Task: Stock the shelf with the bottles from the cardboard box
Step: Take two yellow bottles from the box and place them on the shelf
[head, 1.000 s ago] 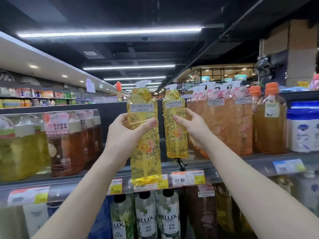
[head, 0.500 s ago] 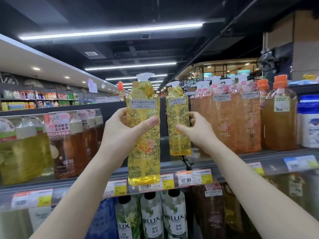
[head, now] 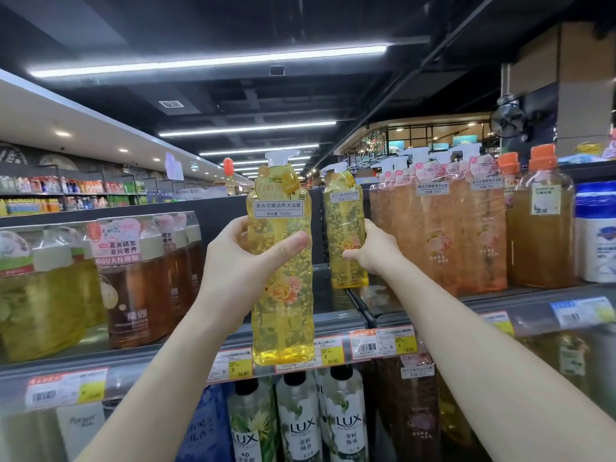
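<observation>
My left hand (head: 240, 265) grips a tall yellow pump bottle (head: 283, 295) with a rose print, held upright in front of the upper shelf (head: 336, 315). Its base hangs level with the shelf's price strip. My right hand (head: 373, 253) holds a second yellow pump bottle (head: 346, 228) by its right side, farther back. This one stands on the shelf surface, just left of a row of pink-orange bottles (head: 440, 235). The cardboard box is out of view.
Brown and green bottles (head: 140, 281) fill the shelf's left part. Orange-capped bottles (head: 540, 228) and a blue-and-white tub (head: 596, 231) stand at the right. LUX bottles (head: 320, 425) line the shelf below. Price tags (head: 383, 345) run along the shelf edge.
The view has shifted slightly. Both hands hold their bottles in nearly the same places; the right hand's bottle now rests a little deeper on the shelf.
</observation>
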### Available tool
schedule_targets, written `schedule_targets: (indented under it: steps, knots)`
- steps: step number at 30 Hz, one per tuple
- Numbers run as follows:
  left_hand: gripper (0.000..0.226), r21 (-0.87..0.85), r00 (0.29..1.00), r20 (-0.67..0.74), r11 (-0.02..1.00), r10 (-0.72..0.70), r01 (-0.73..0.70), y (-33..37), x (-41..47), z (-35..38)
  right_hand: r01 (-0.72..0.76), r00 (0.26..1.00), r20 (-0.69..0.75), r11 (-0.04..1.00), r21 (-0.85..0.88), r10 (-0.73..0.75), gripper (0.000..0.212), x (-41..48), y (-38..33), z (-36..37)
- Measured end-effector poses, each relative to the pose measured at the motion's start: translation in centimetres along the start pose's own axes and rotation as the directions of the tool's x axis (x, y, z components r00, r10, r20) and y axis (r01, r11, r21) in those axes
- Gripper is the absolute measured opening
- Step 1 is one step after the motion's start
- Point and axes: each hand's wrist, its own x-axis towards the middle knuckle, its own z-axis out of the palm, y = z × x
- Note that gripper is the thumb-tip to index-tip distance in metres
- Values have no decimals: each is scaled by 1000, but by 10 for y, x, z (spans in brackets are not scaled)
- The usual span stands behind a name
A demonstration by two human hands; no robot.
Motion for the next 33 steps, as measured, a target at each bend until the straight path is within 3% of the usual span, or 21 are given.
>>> schedule_targets:
  steps: [11,21,26,29,30,33]
  knots:
    - [62,-40,1000,-15,999,-3,3,-1,1,5,6,999,37,999,48,-7,60,37,20,13]
    - [65,-15,999,-48,1000,15,-16,5,-5,11,-4,1000,2,998,61,4,63,48,28,25]
    - [73,-18,999,-38,1000,22,-22,18,0,20,-183,982,29,982,-49,185,69,45,19,26]
    - [82,-34,999,-23,999,41,-42,26,11,29,-102,994,38,993,-54,104,22,36,8,16]
    - [87,-36,998,-24,998,57,-58,27,16,32,-66,997,39,997,-32,67,17,29,5,11]
    - [102,-28,997,-25,996,80,-80,27,31,46,49,999,-6,995,90,-48,36,12,3,-10]
